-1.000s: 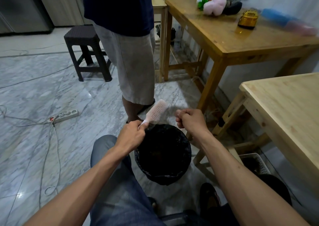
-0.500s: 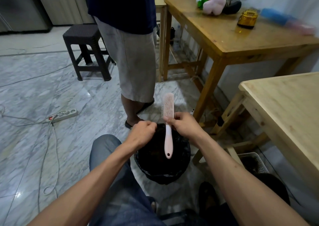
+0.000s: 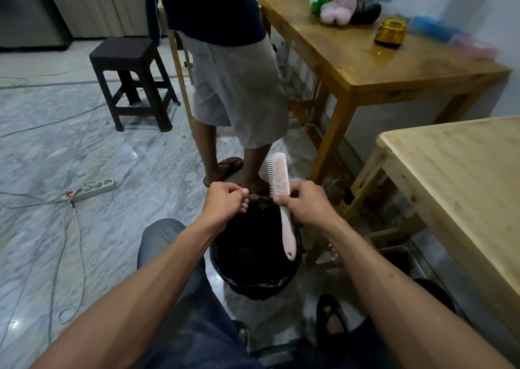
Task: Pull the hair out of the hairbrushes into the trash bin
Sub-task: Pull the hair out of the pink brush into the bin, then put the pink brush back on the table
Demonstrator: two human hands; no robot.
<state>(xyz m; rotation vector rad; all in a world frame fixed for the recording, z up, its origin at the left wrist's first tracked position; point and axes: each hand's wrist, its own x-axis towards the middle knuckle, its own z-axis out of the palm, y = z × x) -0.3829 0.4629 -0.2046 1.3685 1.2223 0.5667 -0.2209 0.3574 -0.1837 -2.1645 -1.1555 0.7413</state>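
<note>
Hairbrush: pink, upright, bristles toward 9 o'clock, above trash bin.
Right hand: grip closed on hairbrush neck.
Left hand: fingertips pinched together, contents indiscernible.

Dark plastic stool far left on marble floor. White power strip w/ cables lies left, well apart from stool. Standing person in grey shorts, sandals. Varnished wooden table holds plush toys & yellow toy car. Pale wooden table at right; white basket under it.
</note>
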